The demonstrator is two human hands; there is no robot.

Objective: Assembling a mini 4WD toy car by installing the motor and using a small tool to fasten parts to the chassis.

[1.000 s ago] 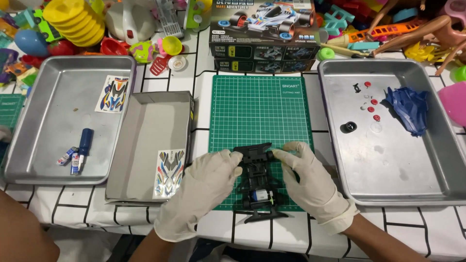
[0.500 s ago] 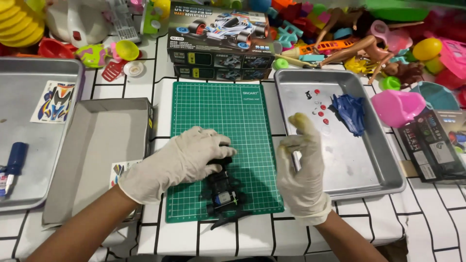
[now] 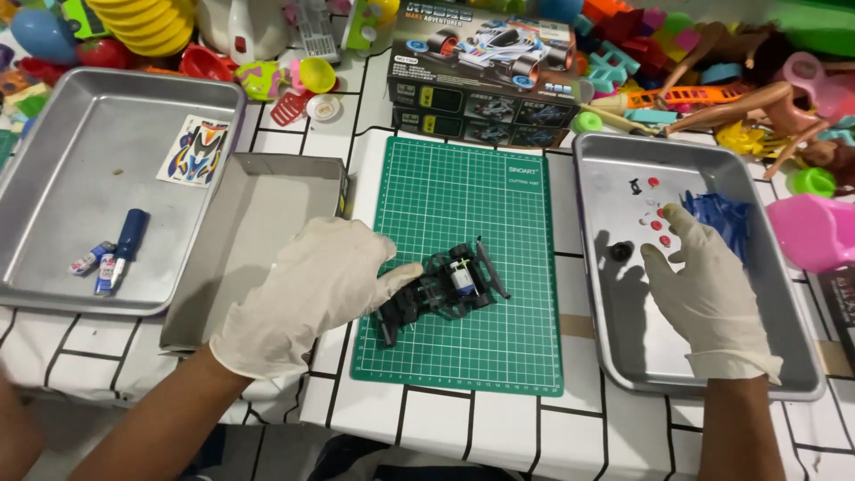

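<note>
Black plastic, a toy car chassis point(image 3: 445, 292), is being steadied on the green cutting mat point(image 3: 463, 223) by the gloved left hand point(image 3: 307, 289), fingers pressed against its near-left end. The right hand point(image 3: 708, 289), fingers spread, is being held over small red parts point(image 3: 656, 214) in the right metal tray point(image 3: 623, 356).

Gloved left hand point(image 3: 312, 289) curled, right hand point(image 3: 708, 289) outspread

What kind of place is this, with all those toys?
Probably a hobby table for building toy model cars. A green cutting mat holds a black toy car frame, metal trays hold small parts, and plastic toys are piled at the back.
</note>
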